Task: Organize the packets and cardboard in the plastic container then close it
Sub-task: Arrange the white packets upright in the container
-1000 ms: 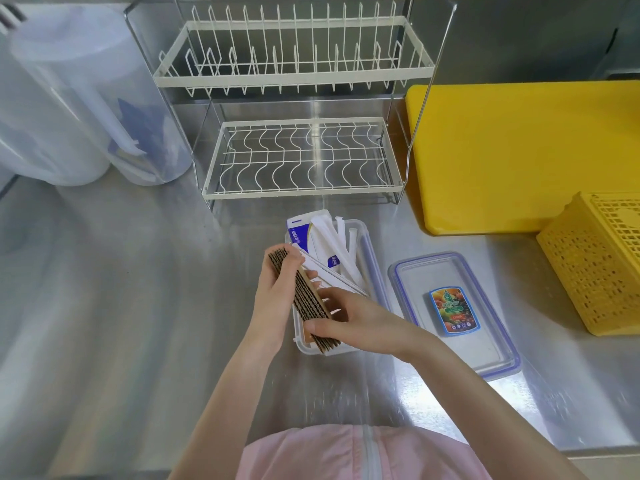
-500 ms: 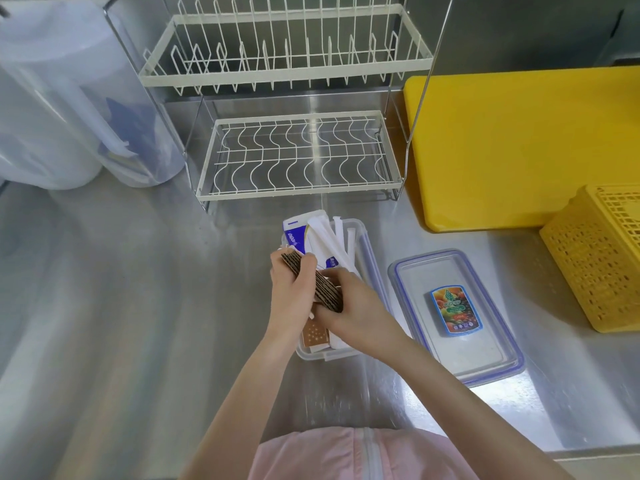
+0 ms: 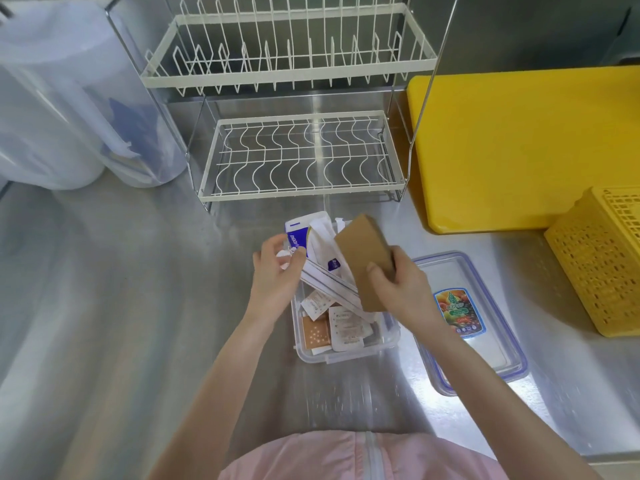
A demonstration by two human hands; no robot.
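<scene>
A clear plastic container (image 3: 346, 355) stands open on the steel counter in front of me. Small sauce packets (image 3: 341, 325) lie in its near end, and white and blue packets (image 3: 313, 237) stick up at its far end. My right hand (image 3: 398, 289) grips a stack of brown cardboard (image 3: 365, 261) and holds it tilted over the container. My left hand (image 3: 277, 268) pinches long white packets (image 3: 329, 284) that slant across the container. The lid (image 3: 485, 362), clear with a blue rim and a colourful label, lies flat just right of the container.
A white two-tier wire dish rack (image 3: 294, 109) stands behind the container. A yellow cutting board (image 3: 519, 143) and a yellow perforated basket (image 3: 599, 261) lie to the right. Clear plastic jugs (image 3: 76, 109) stand at the far left. The counter's front edge runs close to my body.
My left hand has let go of the cardboard and taken the long white packets. My right hand has lifted the cardboard up and right, turning its flat face toward me.
</scene>
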